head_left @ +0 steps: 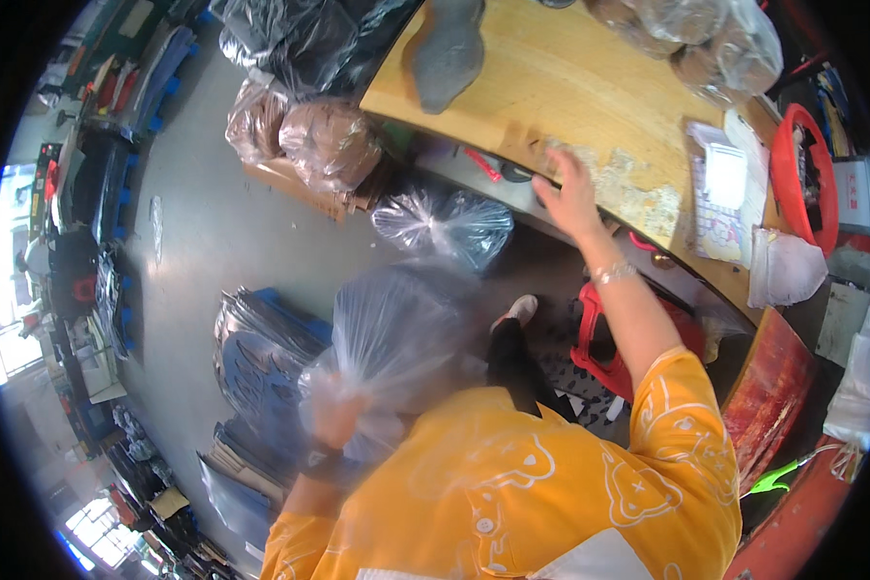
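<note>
My left hand (336,414) is closed round the gathered neck of a clear plastic bag (396,314), blurred by motion. The bag bulges out beside my body; what it contains is hard to make out. Over the front edge of a wooden table (512,87), my right hand (572,201) reaches out with fingers apart and nothing in them. Whether it touches the tabletop I cannot tell. Near it, below the edge, lie a red object (481,164) and a dark round one (517,172). A grey sole-shaped piece (449,58) rests on the far part of the table.
Tied clear bags (433,224) and brown-filled bags (329,145) stand on the left. Stacked dark sheets (261,338) lie on the floor. A red stool (590,338) is under the table. Papers (725,179) and a red basin (804,179) sit at the right.
</note>
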